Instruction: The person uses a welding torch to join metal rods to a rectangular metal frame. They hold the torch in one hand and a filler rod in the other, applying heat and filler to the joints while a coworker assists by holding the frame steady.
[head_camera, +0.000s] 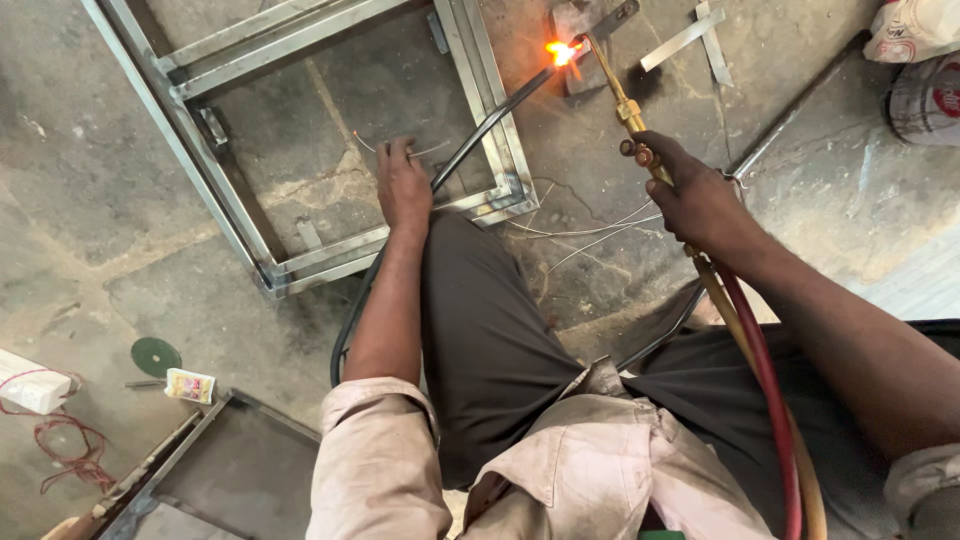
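We look down at our own lap, and much is cut off: our legs in dark trousers fill the lower middle, the pale shirt hem covers the bottom edge, and the right forearm runs out of frame at the right. The twin hoses (770, 400), one red and one tan, pass under our right wrist and leave at the bottom edge, so we cannot see where they end.

Our right hand (695, 200) is clamped around the handle of the brass gas torch (625, 105); the fingers wrap it fully and hide the valves beneath them. The torch's long axis runs diagonally, from our hand up and to the left, its tip pointing at the glowing orange spot (562, 52) on the concrete floor (100, 200), right at the far corner of the steel frame (330, 250).

Our left hand (403, 185) rests palm down with fingers closed over a dark rod (485, 125), which slants from that hand up and right into the glow. A thin wire near the fingertips is hard to make out. What the flame actually touches is lost in the glare.
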